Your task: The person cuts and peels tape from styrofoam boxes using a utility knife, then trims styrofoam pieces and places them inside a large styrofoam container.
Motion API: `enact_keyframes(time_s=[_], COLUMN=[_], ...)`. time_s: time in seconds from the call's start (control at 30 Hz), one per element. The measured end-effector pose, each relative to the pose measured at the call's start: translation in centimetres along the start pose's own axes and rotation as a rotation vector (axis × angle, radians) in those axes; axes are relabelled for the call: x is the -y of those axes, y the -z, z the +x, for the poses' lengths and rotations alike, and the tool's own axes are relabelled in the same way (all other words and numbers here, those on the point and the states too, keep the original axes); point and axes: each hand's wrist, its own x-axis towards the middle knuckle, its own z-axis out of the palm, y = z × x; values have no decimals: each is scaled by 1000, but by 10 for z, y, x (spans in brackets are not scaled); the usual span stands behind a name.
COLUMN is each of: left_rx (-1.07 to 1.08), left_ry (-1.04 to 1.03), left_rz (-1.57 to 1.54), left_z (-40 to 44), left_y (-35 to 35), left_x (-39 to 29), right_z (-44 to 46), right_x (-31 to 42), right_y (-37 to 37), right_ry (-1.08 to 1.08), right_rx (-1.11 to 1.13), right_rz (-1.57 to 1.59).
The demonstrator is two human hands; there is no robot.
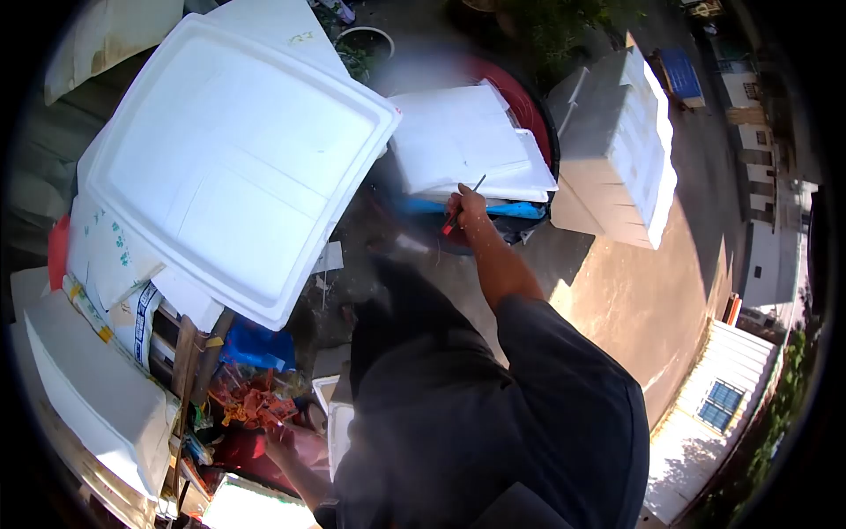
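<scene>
My right hand (469,205) is closed around a red-handled tool (450,220) with a thin metal shaft pointing up and right. It is at the front edge of white foam sheets (463,141), which lie stacked on a dark-rimmed red round container (520,93); something blue shows under them. Low on the left, my left hand (278,437) reaches to an orange-red tangle (256,401), beside a dark red surface (251,454). Its fingers are too small and unclear to show whether they grip the tangle.
A large white foam lid (229,167) rests on other foam pieces at the upper left. Another foam box (97,379) is below it, near wooden posts (187,357) and a blue bag (257,344). Right of the round container stands a big foam box (608,150).
</scene>
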Motion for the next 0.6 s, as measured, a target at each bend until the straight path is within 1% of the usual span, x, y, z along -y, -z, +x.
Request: enact_keyframes(time_s=[0.03,0.1,0.13,0.17,0.23,0.27,0.3,0.33,0.4,0.43,0.47,0.5,0.53,0.57,0.6], left_rx=[47,127,169,86,-104,-142,-179,-161,-118,-129,-73,-50,-159,-216,-223], left_ry=[-39,-118,-149,-265,-483,-529,-579,-628,-726,-782,-796,-812,-824,-848,-717], left_rz=[-30,-102,-66,-34,56,-19,-92,-127,-198,-215,-73,-85,171,178,242], left_z=[5,31,50,33,-24,-27,-29,-23,-7,-17,-11,17,15,57,81], left_y=[-6,-13,-9,-36,-105,-120,-135,-148,-174,-203,-215,-233,-253,-269,-295], left_x=[-4,-18,-26,-51,-112,-139,-165,-189,-236,-262,-283,-294,-313,-319,-335], right_z=[5,20,24,27,38,24,23,36,8,-6,-41,-43,-43,-44,-29], right_x=[3,14,10,12,6,10,8,-1,0,0,6,3,6,4,4], right_y=[-6,-16,-30,-34,-31,-35,-28,-2,6,9,3,14,32,46,69], right_ry=[42,-50,-108,-149,-134,-173,-152,-156,-221,-253,-247,-241,-307,-210,-238], right_rx=[21,-83,-113,-133,-82,-36,-29,200,216,228,182,162,291,288,404], right_rz=[-21,13,13,-37,-102,-103,-171,-157,-310,-386,-475,-591,-599,-705,-734])
